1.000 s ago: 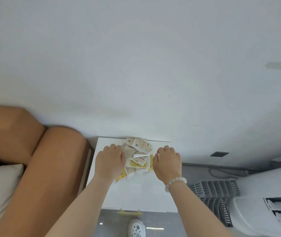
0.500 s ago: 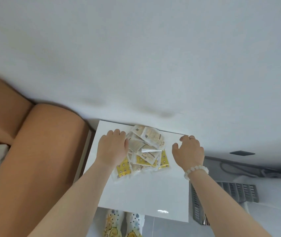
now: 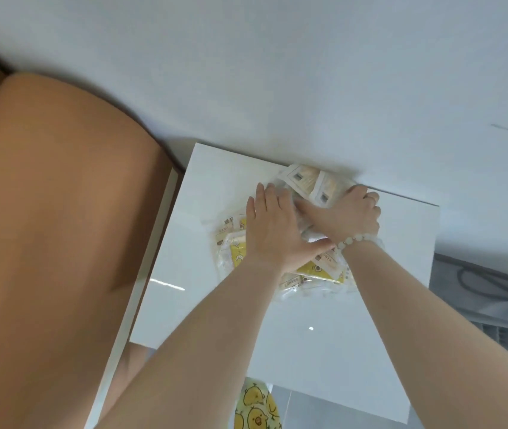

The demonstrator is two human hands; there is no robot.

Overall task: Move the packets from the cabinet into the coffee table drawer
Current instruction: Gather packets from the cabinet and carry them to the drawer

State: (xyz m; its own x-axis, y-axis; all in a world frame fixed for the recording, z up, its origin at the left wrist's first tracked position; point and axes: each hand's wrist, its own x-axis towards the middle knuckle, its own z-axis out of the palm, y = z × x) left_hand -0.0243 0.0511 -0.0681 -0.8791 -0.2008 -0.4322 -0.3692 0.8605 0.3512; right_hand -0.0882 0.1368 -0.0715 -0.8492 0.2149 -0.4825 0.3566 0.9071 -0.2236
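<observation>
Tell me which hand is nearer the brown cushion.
Left. The left hand lies flat on the packets, on the side facing the cushion. The right hand curls round their far edge by the wall, farther from it.

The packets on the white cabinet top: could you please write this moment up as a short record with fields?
packets: loose pile, yellow and beige, lying on the cabinet top close to the wall
left hand: lies flat on the pile, fingers straight
right hand: fingers curled round the pile's far side; bead bracelet on the wrist
coffee table drawer: not in view
beside the cabinet: brown cushion on the left
task stage: packets being gathered, none lifted yet
</observation>
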